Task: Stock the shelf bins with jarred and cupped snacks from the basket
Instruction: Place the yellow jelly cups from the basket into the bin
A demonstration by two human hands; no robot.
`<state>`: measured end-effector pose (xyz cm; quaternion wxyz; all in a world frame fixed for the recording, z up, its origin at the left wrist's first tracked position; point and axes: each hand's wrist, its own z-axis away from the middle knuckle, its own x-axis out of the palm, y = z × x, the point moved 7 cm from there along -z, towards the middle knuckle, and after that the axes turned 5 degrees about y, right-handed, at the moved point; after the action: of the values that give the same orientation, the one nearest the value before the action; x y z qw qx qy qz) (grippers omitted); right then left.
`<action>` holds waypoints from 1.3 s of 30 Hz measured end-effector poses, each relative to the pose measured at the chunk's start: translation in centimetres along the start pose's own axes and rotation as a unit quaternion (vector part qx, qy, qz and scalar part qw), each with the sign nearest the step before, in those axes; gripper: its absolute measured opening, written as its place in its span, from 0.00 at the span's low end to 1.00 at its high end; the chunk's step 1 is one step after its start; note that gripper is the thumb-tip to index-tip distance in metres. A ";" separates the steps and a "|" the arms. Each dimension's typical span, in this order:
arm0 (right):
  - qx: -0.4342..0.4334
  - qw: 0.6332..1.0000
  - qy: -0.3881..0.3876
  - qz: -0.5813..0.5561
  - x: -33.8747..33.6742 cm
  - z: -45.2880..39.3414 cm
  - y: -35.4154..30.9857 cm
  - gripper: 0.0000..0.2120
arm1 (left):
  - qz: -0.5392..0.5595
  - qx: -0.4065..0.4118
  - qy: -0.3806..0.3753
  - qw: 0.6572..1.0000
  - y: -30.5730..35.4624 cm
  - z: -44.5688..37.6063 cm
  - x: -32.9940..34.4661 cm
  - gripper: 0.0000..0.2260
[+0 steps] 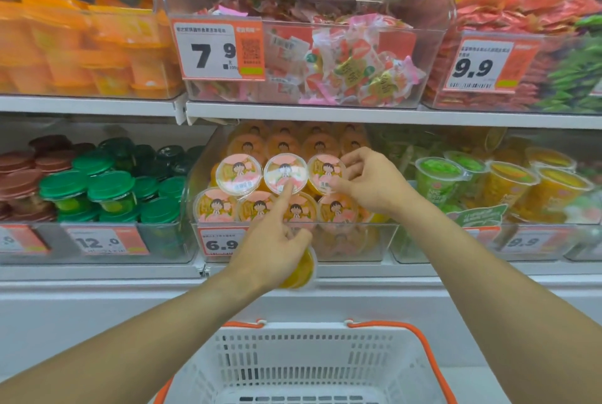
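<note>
seen from head height, facing 2 white shelves [325, 109] lined with clear plastic bins. on the lower shelf, centre: a clear bin [355, 242] packed with round fruit cups lying on their sides, pink cartoon lids facing out, with an orange price tag [219, 242] reading 6.9 on its front.

left hand [277, 240] reaching in from below: index finger stretched out, tip touching the lid of the middle cup [284, 172] in the upper front row; remaining fingers curled around a yellow cup [301, 270] held low against the palm, just in front of the bin's lower edge.

right hand [368, 183] raised to the bin's right side, fingers and thumb pinching the rim of the right-hand cup [325, 172] in that same row, touching its lid.

left of this bin: a bin of green-lidded jars [110, 188] and brown-lidded jars [19, 175], tagged 12.0. right of it: a bin of green and yellow cups [508, 182].

upper shelf: orange packs at left, a bin of pink wrapped sweets [351, 64] tagged 7.9 in the centre, red packets tagged 9.9 at right.

at the bottom, between the forearms: a white plastic basket [293, 358] with orange handles; inside only partly in view.
</note>
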<state>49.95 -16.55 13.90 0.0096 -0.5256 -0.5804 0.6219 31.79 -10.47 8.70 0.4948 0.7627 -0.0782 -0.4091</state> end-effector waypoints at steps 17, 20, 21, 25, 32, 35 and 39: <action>-0.079 0.991 0.104 0.017 -1.3 1.7 -1.3 0.19 | -0.240 0.020 -0.062 0.969 -0.5 0.1 0.5 0.41; -0.072 0.991 0.111 -0.023 -0.9 2.3 -1.0 0.18 | -0.271 0.025 -0.057 0.961 -0.6 0.1 0.5 0.41; -0.069 0.991 0.111 -0.030 -0.8 2.5 -0.9 0.18 | -0.276 0.027 -0.054 0.959 -0.5 0.1 0.5 0.41; -0.081 0.990 0.117 -0.011 -0.3 2.7 -0.7 0.17 | -0.276 0.030 -0.048 0.959 -0.2 0.2 0.5 0.41; -0.084 0.986 0.140 0.038 0.5 1.7 -0.3 0.19 | -0.265 0.030 -0.053 0.962 -0.1 0.3 0.3 0.40; -0.090 0.986 0.132 0.039 0.6 1.7 -0.3 0.21 | -0.223 0.035 -0.030 0.974 0.0 0.2 -0.2 0.40; -0.081 0.988 0.125 0.034 0.1 1.8 -0.1 0.25 | -0.093 0.027 0.041 0.994 0.9 0.1 -1.1 0.28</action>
<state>48.68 -17.71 13.46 0.0185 -0.6179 -0.6049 0.5020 31.24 -10.44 10.01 0.4365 0.7959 0.0021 -0.4196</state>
